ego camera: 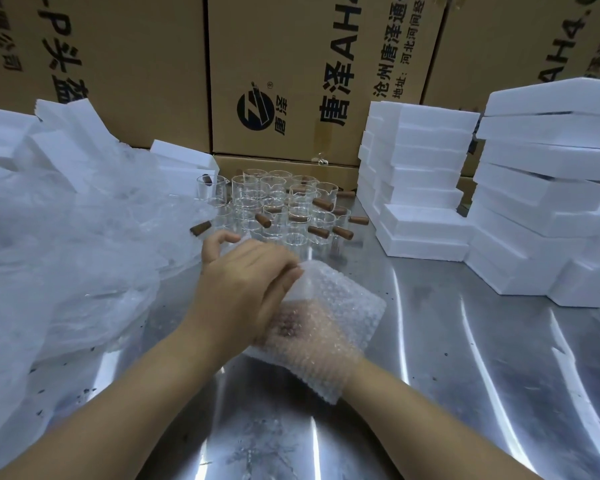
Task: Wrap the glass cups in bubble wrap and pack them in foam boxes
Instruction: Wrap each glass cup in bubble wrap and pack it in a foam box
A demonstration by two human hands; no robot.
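Bubble wrap (347,306) pinched in left hand (243,289), veiling right hand (303,332), grip unclear; glass cups (274,206), foam boxes (420,188) beyond.

The left hand (243,289) has its grip on the far edge of a sheet of bubble wrap (347,306), fingers curled over it. The right hand (309,330) lies beneath the sheet and shows only as a blur through the bubbles, so its fingers cannot be read. Just beyond the grip, glass cups (274,202) with brown handles stand clustered on the steel bench (465,375); right of the grip and farther back rise stacks of white foam boxes (423,188), left of it lies a heap of clear plastic film (66,254), and printed cartons (291,81) stand behind everything.
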